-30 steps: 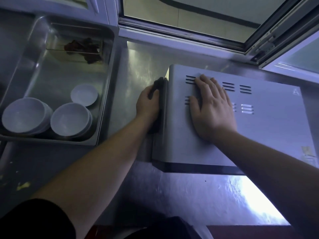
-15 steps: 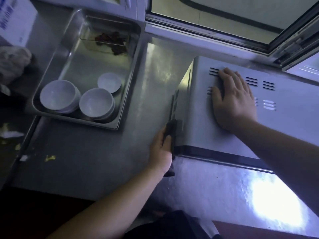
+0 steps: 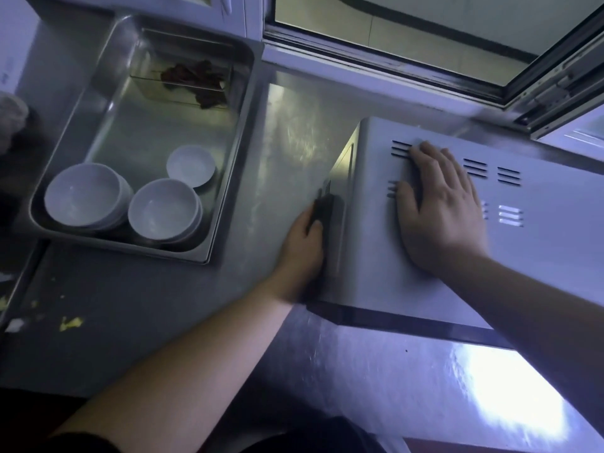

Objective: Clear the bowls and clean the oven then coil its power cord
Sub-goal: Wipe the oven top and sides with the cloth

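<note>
The grey oven (image 3: 539, 256) stands on the steel counter (image 3: 287, 135) below a window. My right hand (image 3: 438, 204) lies flat on its top, fingers spread over the vent slots. Against the oven's left side wall, my left hand (image 3: 304, 250) holds a dark cleaning pad (image 3: 325, 207), about halfway along the wall. Two stacks of white bowls (image 3: 85, 194) (image 3: 163, 207) and a small white dish (image 3: 191, 165) sit in a steel tray (image 3: 114, 243) to the left. No power cord is in view.
A clear container with red-brown scraps (image 3: 196, 83) sits at the tray's far end. Yellow food crumbs (image 3: 70, 323) lie on the counter's near left. The open window frame (image 3: 392, 73) runs just behind the oven. Bright glare covers the counter in front of the oven.
My left hand slid the pad along the oven's side wall from the far end to the front corner, then back to the middle. My right hand stayed flat on top.
</note>
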